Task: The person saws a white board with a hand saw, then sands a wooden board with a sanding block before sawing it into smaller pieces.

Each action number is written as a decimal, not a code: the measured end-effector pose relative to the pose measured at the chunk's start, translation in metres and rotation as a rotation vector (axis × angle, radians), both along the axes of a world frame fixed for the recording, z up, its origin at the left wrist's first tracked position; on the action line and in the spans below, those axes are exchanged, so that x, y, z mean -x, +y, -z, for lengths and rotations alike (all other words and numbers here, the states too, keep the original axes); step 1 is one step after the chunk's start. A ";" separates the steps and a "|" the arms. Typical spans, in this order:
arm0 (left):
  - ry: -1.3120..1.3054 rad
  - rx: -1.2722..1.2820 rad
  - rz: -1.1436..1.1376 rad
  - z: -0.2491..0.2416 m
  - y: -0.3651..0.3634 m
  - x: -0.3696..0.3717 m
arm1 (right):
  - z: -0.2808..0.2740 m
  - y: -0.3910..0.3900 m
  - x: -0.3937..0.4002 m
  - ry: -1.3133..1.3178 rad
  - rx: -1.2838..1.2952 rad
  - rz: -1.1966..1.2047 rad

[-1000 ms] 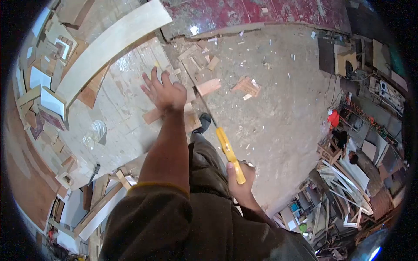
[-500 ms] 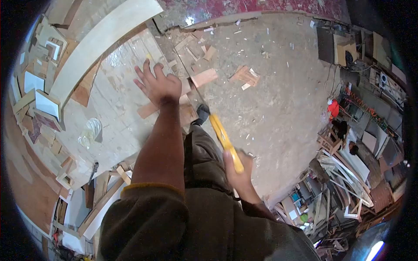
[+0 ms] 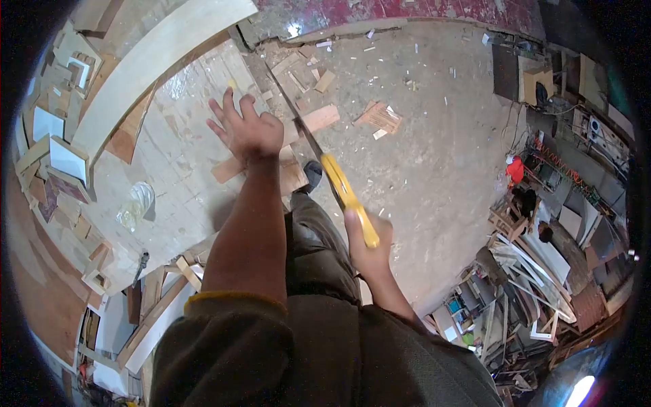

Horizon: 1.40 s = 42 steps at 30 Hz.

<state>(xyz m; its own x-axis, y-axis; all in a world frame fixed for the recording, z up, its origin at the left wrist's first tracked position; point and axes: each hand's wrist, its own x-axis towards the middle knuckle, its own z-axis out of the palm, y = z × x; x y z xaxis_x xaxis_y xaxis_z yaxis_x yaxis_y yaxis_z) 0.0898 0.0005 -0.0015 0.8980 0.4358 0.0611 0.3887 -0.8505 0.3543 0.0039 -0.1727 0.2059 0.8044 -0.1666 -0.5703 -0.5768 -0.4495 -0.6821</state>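
My right hand is wrapped round the yellow handle of a hand saw. Its long, narrow blade crosses a wooden strip whose end juts past the edge of the worktable. My left hand is over the same strip on the table side of the blade, fingers spread and partly curled, palm side hidden. More of the strip shows below my wrist, beside another wood piece. My shoe is on the floor near the saw.
A large curved pale board lies along the table's far side. Wood offcuts and chips are scattered on the floor. A crumpled clear plastic bag sits on the table. Timber scraps are piled at the right.
My right hand has pushed the saw forward, up and slightly left in view, so the handle is closer to the strip. My left hand stays in place.
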 end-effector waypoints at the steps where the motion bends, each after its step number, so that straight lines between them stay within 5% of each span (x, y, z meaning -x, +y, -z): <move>1: 0.014 -0.010 0.005 -0.002 0.001 0.004 | -0.003 0.004 -0.002 0.062 -0.050 0.036; 6: 0.001 -0.002 0.013 0.000 0.000 -0.001 | -0.037 -0.015 0.035 -0.035 -0.026 -0.046; 9: -0.025 -0.013 0.005 0.000 -0.004 0.004 | 0.017 0.005 0.001 -0.040 0.012 -0.067; 13: -0.007 -0.024 0.021 -0.001 -0.001 -0.001 | -0.023 -0.019 0.032 -0.038 -0.102 -0.003; 17: -0.056 -0.029 0.014 0.004 0.001 -0.003 | 0.007 -0.007 0.017 -0.115 0.092 -0.151; 20: -0.037 -0.044 0.001 0.002 -0.001 -0.005 | 0.026 -0.006 0.019 -0.128 -0.027 -0.108; 24: 0.013 -0.048 0.006 0.000 -0.003 0.003 | -0.025 -0.026 0.049 -0.016 -0.038 -0.065; 32: -0.043 -0.056 0.001 0.005 -0.004 -0.002 | -0.023 -0.046 0.044 -0.033 -0.039 -0.118; 34: -0.033 -0.068 0.007 0.004 -0.003 -0.002 | -0.009 -0.045 0.069 -0.259 0.038 -0.244; 39: -0.011 -0.079 -0.002 0.004 -0.003 -0.003 | 0.007 -0.039 0.017 0.043 -0.067 -0.081; 42: -0.022 -0.077 0.017 0.003 0.001 0.005 | 0.011 -0.041 0.084 -0.111 0.094 -0.255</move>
